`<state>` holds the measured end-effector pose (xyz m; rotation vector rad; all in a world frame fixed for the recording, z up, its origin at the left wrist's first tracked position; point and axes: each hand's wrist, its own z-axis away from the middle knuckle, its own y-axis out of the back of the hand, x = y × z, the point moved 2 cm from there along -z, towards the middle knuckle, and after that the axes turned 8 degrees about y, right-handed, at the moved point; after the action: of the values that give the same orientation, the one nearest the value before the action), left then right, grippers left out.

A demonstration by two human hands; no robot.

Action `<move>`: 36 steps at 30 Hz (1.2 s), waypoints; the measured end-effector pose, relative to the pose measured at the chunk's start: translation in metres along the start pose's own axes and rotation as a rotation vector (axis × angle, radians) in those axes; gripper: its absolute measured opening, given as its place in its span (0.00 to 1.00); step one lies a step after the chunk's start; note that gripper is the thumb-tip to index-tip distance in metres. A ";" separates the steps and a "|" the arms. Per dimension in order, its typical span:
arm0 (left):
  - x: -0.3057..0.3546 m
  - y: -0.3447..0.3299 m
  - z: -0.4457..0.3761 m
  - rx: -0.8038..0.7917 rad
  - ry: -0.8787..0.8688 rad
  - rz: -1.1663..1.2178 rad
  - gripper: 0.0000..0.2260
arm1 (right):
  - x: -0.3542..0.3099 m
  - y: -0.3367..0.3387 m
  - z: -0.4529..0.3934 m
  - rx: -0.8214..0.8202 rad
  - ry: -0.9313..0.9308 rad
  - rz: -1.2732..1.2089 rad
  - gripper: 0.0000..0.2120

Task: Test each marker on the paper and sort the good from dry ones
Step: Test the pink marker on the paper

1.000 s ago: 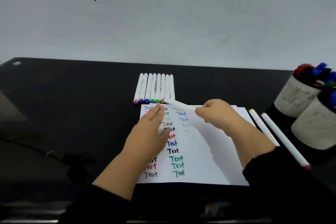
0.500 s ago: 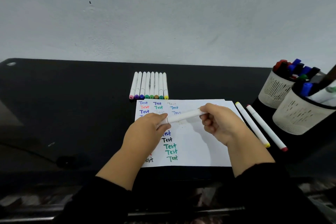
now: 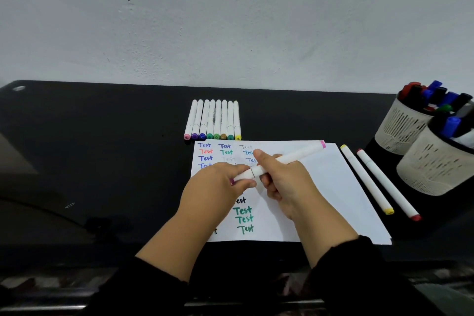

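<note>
A white marker with pink ends (image 3: 295, 156) hangs over the white test paper (image 3: 328, 187), which is covered with coloured "Test" words. My left hand (image 3: 218, 187) grips the marker's cap end, and my right hand (image 3: 284, 182) grips its barrel just beside it. A row of several white markers (image 3: 214, 119) lies side by side beyond the paper's far edge. Two more white markers, one with yellow ends (image 3: 364, 178) and one with a red end (image 3: 384, 182), lie to the right of the paper.
Two beige mesh cups (image 3: 436, 161) filled with thicker markers stand at the right edge of the black table (image 3: 102, 149). A pale wall rises behind the table.
The marker was carried from near the row back over the paper and swung round. My left hand left the paper and took hold of the marker's cap end.
</note>
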<state>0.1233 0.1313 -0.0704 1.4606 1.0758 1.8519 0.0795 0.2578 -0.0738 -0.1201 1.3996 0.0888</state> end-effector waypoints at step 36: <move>0.000 0.012 0.003 -0.181 0.100 0.181 0.11 | -0.006 0.003 -0.008 0.061 0.098 -0.087 0.12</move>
<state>0.1269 0.1253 -0.0597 1.4118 0.8179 2.1087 0.0705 0.2601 -0.0692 -0.1355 1.4911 -0.0322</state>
